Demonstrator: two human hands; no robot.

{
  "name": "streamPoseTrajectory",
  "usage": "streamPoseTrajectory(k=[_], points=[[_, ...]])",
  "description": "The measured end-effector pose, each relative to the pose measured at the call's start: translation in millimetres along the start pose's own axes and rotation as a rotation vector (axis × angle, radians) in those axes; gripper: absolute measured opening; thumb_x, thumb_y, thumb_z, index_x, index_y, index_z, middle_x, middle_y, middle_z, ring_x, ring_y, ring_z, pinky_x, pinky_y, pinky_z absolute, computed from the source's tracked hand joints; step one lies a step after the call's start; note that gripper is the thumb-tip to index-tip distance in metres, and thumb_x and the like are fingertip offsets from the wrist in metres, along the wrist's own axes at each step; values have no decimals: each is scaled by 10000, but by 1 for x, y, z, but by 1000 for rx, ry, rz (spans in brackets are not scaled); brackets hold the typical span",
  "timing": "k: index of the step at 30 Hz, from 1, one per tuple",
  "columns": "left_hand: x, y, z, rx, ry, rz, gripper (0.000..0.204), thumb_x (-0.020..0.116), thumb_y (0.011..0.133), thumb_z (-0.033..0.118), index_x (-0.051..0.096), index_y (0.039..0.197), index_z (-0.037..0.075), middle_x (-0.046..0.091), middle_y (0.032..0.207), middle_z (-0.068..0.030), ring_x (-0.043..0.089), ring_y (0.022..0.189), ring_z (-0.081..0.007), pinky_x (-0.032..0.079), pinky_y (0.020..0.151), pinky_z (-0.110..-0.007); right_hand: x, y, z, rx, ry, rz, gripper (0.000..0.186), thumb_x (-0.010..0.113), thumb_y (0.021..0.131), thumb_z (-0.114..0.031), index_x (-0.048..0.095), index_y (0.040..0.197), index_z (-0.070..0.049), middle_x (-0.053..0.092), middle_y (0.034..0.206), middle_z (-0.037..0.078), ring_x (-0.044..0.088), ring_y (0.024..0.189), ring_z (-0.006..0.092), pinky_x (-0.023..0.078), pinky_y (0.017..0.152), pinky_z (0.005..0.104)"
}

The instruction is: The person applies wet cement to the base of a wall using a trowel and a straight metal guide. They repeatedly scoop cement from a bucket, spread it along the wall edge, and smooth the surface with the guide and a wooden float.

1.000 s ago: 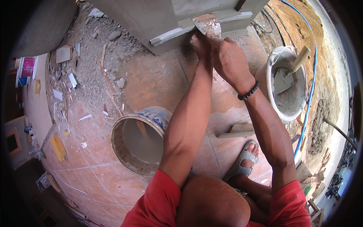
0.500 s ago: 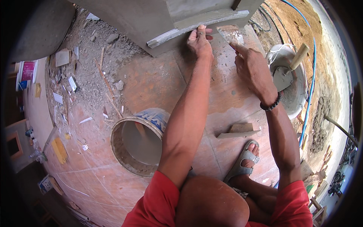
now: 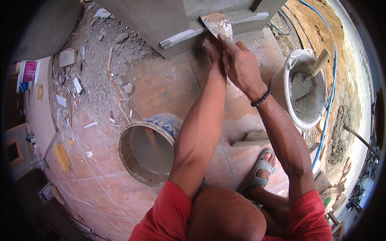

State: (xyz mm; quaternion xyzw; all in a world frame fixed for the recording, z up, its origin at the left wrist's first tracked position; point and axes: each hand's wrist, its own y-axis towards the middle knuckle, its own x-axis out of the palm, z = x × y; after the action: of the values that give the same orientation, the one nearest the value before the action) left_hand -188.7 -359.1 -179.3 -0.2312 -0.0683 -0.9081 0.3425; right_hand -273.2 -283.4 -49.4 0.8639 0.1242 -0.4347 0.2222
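Observation:
My right hand [image 3: 243,66] is closed on a putty knife [image 3: 219,25], with its index finger stretched along the tool. The broad, mortar-smeared blade lies across a narrow pale strip [image 3: 177,37] set along the lower part of a grey plastered block [image 3: 148,20]. Just below the strip, my left hand [image 3: 213,50] reaches up to its lower edge and holds it there. The blade and my right hand hide most of the left fingertips. Both forearms come close together, the right wrist wearing a dark beaded band.
A bucket [image 3: 120,154] of grey liquid stands left of my left forearm. On the right, a white pail [image 3: 292,110] holds grey mortar and a trowel [image 3: 301,85]. Tile pieces [image 3: 254,142] lie near my sandalled foot. Rubble [image 3: 104,56] covers the far left; a blue hose [image 3: 332,84] runs along the right.
My right hand has moved left and up, bringing the putty knife from the floor area right of my left hand onto the strip. The left hand stays beneath the strip.

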Motion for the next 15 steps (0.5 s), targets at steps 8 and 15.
streamPoseTrajectory(k=[8, 15], points=[[-12, 6, -8, 99, 109, -170, 363, 384, 965, 282, 627, 1058, 28, 667, 926, -102, 649, 744, -204, 531, 615, -334, -15, 12, -15, -6, -100, -148, 412, 514, 829, -71, 570, 1237, -49, 604, 804, 250, 607, 755, 412, 495, 706, 476], [15, -15, 8, -13, -177, -11, 206, 503, 907, 76, 621, 1063, 12, 658, 975, -53, 625, 799, -131, 537, 679, -297, -40, -6, -11, -31, -92, -221, 397, 522, 821, -62, 588, 1212, -53, 614, 802, 238, 607, 757, 412, 499, 709, 472]])
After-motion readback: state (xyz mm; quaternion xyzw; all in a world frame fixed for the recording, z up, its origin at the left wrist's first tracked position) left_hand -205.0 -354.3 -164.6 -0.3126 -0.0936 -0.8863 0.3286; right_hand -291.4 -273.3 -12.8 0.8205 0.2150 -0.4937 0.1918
